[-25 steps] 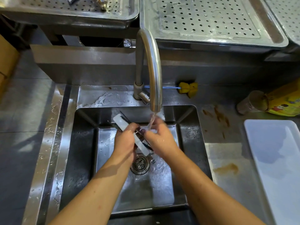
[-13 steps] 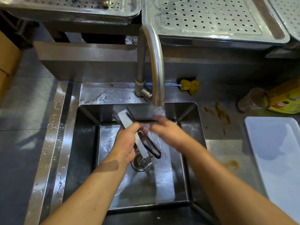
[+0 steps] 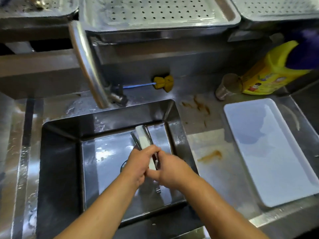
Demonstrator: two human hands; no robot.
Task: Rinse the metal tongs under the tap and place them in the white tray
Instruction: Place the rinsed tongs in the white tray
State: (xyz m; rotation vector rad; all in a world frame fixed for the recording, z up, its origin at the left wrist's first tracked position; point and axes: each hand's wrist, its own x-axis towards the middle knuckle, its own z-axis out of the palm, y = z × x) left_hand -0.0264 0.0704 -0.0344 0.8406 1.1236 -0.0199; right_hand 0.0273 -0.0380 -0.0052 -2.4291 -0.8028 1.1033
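We've got both hands, left hand (image 3: 140,165) and right hand (image 3: 170,171), gripping the tongs (image 3: 144,138) over the sink (image 3: 58,169); white tray (image 3: 269,149) sits empty on the table (image 3: 215,173).

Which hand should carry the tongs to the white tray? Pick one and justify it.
Right. The white tray lies on the counter to the right of the sink, on the right hand side; both hands already grip the tongs.
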